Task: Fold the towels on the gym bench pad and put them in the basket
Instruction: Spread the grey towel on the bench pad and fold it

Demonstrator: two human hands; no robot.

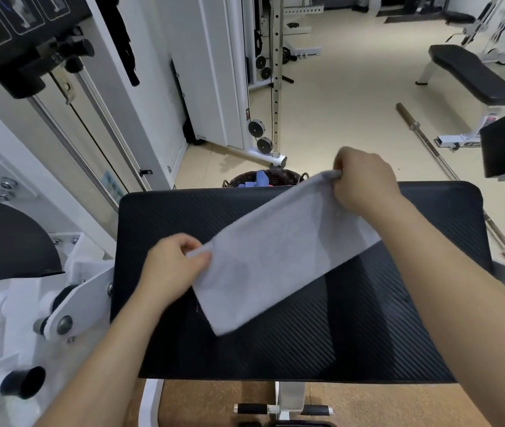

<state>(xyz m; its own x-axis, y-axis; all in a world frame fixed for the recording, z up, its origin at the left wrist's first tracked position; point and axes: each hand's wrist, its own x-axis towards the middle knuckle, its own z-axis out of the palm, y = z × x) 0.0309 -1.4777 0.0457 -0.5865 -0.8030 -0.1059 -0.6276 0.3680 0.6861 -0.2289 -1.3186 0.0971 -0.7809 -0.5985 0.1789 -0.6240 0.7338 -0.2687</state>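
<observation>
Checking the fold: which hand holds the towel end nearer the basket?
The right hand, pinching the far end of the grey towel by the basket; the left hand grips its near end.

The black ribbed bench pad (368, 318) rests on a white frame (291, 396); just behind it, a dark basket (288, 176) sits on the floor (337, 103).

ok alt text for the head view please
The left hand and right hand hold a grey towel stretched over a black bench pad, each pinching one corner. A dark basket holding blue cloth sits beyond the pad.
</observation>
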